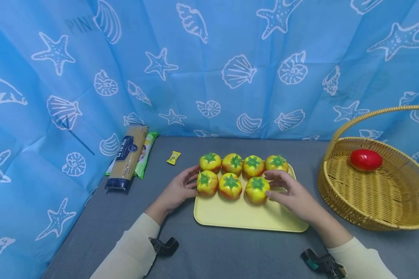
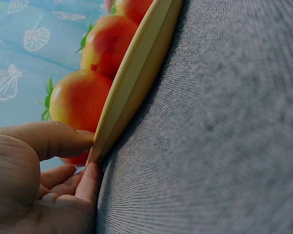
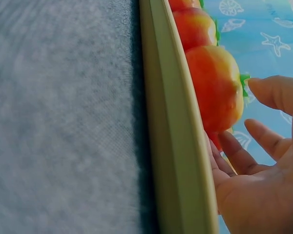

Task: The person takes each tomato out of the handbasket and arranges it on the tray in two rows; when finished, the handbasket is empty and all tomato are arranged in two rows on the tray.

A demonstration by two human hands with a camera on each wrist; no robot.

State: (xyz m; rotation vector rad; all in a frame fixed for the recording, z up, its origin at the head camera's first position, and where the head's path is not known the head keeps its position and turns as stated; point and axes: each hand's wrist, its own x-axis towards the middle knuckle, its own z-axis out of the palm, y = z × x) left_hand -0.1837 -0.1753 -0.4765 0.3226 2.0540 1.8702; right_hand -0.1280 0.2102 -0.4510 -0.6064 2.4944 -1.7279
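Observation:
A pale yellow tray (image 1: 244, 215) bears two rows of shiny yellow-and-red persimmon-like fruits with green leafy tops. My left hand (image 1: 176, 190) is at the tray's left end, beside the front-left fruit (image 1: 207, 184). In the left wrist view, thumb (image 2: 63, 140) and fingers hold the tray's rim. Over the tray's right part, my right hand (image 1: 293, 195) has its thumb at the front-right fruit (image 1: 256, 190). Its fingers reach toward the back-right fruit (image 1: 276, 163). The right wrist view shows those fingers (image 3: 239, 155) spread loosely around a fruit, not gripping it.
A wicker basket (image 1: 324, 182) with a tall handle stands at the right, holding a red oval fruit (image 1: 366, 160). At the left lie a pasta packet (image 1: 129, 155) and a green packet (image 1: 146, 153) under it. A small yellow wrapped sweet (image 1: 174, 157) lies behind the left hand.

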